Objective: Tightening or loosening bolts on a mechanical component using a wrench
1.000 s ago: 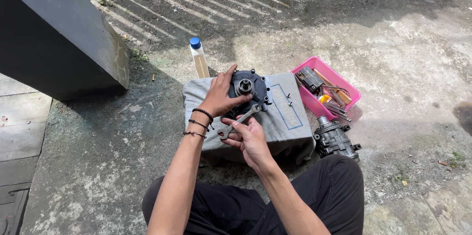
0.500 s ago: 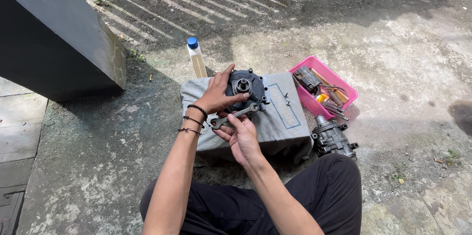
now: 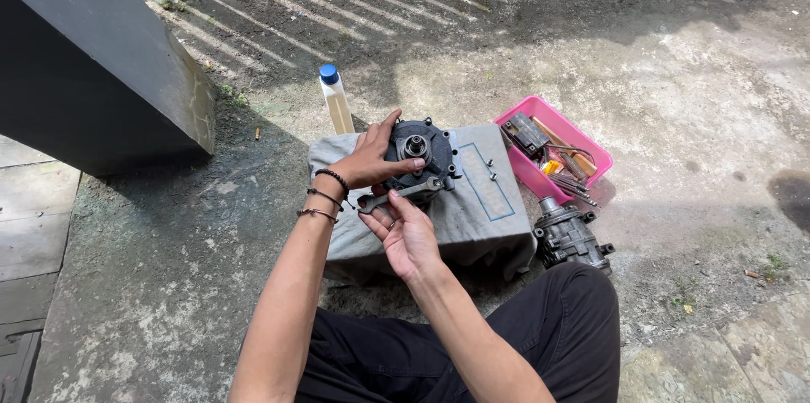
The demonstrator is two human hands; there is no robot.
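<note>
Far L: dark slanted slab w/ pavers below it, well apart from your arms. Bottle w/ blue cap stands upright just behind the cloth's L corner, near your L wrist.

Your left hand is spread over the round dark housing, thumb laid across toward its centre hub, palm pressing the L rim. Not pinching, just bracing. Housing sits on the grey cloth draped over a block, toward the back-L part.

Your right hand is closed round the handle end of the wrench; head end sits at the housing's lower edge. Change since 1 s ago: wrench swung from steep diagonal to near-level, R hand slid L & lower. Reads as part of a turn made on a lower fastener; housing itself hasn't shifted.

Loose small bolts lie on cloth, just R of housing.

Room: cloth's front edge is close under your R hand, little swing left downward. R side: pink tray of tools near cloth's corner; second metal unit on ground by your knee. Open concrete beyond.
</note>
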